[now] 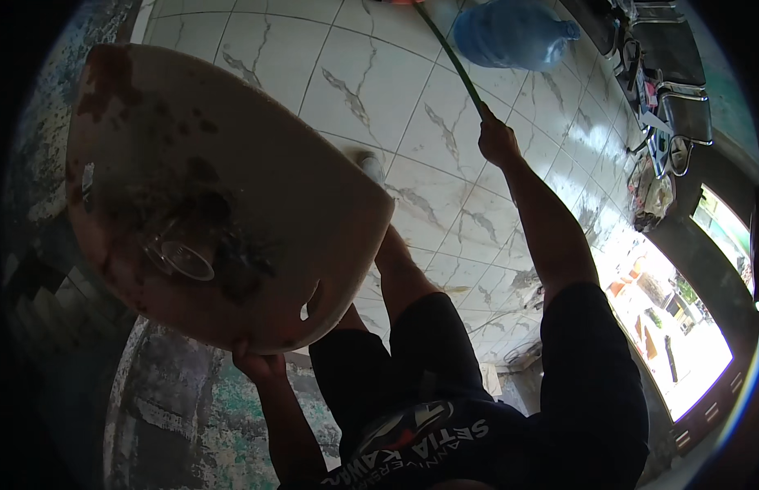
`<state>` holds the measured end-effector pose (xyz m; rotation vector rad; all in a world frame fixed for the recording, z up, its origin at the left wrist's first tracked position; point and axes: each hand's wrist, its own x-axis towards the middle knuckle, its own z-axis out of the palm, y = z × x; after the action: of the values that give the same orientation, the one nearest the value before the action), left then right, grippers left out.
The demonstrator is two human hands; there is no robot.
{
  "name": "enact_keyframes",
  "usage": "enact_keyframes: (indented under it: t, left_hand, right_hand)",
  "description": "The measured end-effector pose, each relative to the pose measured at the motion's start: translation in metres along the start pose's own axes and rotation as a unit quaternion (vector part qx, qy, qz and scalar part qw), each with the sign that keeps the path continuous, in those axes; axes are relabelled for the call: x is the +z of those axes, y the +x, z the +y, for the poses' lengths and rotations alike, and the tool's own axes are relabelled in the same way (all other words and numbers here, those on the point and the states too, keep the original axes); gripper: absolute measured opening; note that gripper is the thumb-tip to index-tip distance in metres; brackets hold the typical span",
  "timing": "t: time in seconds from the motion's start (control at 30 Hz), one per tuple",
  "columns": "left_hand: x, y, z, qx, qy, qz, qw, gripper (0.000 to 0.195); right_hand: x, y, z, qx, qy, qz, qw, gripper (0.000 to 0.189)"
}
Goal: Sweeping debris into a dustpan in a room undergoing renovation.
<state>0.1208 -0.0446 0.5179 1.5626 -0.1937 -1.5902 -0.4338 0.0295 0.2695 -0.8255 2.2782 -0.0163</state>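
My left hand (260,362) grips the near rim of a large plastic dustpan scoop (275,153), holding it up off the floor on the left. Dark dirt stains the scoop's inside, and a clear plastic cup (187,260) lies in it. A handle slot (312,300) pierces the scoop near its right end. My right hand (500,141), arm stretched forward, is closed around a green broom stick (453,58). The stick runs to an orange-red part (401,2), mostly cut off at the top edge.
A blue water gallon bottle (511,33) lies on the marble-patterned tile floor (367,79), right of the stick. Black metal-framed chairs (667,55) line the right side, with a plastic bag (652,196) near them. A bright doorway (667,324) opens at right. A peeling wall (171,398) stands at lower left.
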Motion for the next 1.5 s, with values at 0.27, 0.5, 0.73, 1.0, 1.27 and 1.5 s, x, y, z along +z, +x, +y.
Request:
enact_keyframes:
  t: [0.27, 0.5, 0.73, 1.0, 1.27, 1.5]
  left_hand:
    - [-0.062, -0.014, -0.002, -0.087, -0.067, -0.066, 0.992, 0.073]
    - [-0.135, -0.01, 0.016, -0.108, -0.059, -0.058, 0.991, 0.067]
    - [-0.241, -0.01, 0.106, -0.03, -0.04, -0.029, 0.998, 0.065]
    - [-0.317, -0.029, 0.149, 0.045, -0.015, 0.051, 0.998, 0.062]
    - [-0.334, -0.064, 0.172, 0.049, -0.076, 0.113, 0.989, 0.06]
    - [-0.335, -0.037, 0.154, 0.001, -0.131, 0.029, 0.991, 0.061]
  right_hand:
    - [-0.017, -0.379, 0.127, 0.223, -0.199, -0.302, 0.905, 0.055]
    - [-0.008, -0.517, 0.087, 0.278, -0.196, -0.152, 0.928, 0.05]
    - [0.105, -0.39, -0.168, -0.007, 0.073, -0.007, 0.997, 0.05]
    - [0.224, -0.208, -0.471, -0.077, 0.055, -0.118, 0.989, 0.057]
    - [0.174, -0.323, -0.237, -0.048, -0.213, -0.195, 0.956, 0.063]
    - [0.023, -0.5, 0.053, 0.159, -0.46, -0.247, 0.838, 0.049]
